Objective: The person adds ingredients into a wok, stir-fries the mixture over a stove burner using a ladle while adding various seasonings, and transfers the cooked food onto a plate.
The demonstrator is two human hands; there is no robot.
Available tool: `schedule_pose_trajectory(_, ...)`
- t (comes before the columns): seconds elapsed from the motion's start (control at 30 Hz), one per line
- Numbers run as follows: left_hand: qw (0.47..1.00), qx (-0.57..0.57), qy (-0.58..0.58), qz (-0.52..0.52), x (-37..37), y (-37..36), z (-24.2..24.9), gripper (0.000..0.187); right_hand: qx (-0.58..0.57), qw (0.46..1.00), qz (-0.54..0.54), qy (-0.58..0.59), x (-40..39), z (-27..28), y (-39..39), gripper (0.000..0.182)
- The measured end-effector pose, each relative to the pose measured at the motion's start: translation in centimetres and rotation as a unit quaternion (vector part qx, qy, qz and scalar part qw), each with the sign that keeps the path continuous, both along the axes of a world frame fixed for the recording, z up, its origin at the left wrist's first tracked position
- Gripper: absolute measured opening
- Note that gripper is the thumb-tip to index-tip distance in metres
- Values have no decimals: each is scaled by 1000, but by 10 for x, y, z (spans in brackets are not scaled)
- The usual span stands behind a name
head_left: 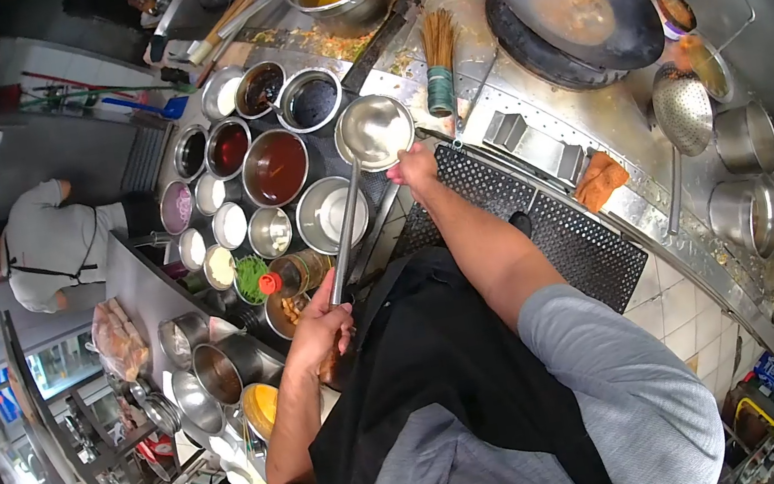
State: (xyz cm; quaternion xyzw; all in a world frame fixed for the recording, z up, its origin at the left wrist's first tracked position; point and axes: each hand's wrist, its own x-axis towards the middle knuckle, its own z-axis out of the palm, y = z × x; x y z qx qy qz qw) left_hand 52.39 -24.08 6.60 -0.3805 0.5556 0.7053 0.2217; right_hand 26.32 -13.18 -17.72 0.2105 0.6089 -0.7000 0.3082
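Steaming at far right, the wok (628, 24) could scorch its contents if left too long. The steel bowl (376, 130) is between it and the sauce pan (282, 167); your right hand (414, 166) pinches its rim, so a slack pinch could tip it. Your left hand (320, 332) grasps the long metal handle (347, 232), whose join is unclear; swung left, it could knock the red-capped bottle (303, 273).
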Motion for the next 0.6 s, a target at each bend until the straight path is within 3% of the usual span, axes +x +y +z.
schedule_pose_trajectory(0.13,997,64,-18,50,-8,-1,13,74,3,1000,-1,-1,1,4,1,12)
schedule_pose_trajectory(0.43,1000,9,5,23,-4,-8,2,71,-7,1000,-1,0,1,4,3,12)
schedule_pose_trajectory(0.6,997,55,1,51,-7,-7,13,71,-3,1000,1,-4,0,5,5,12)
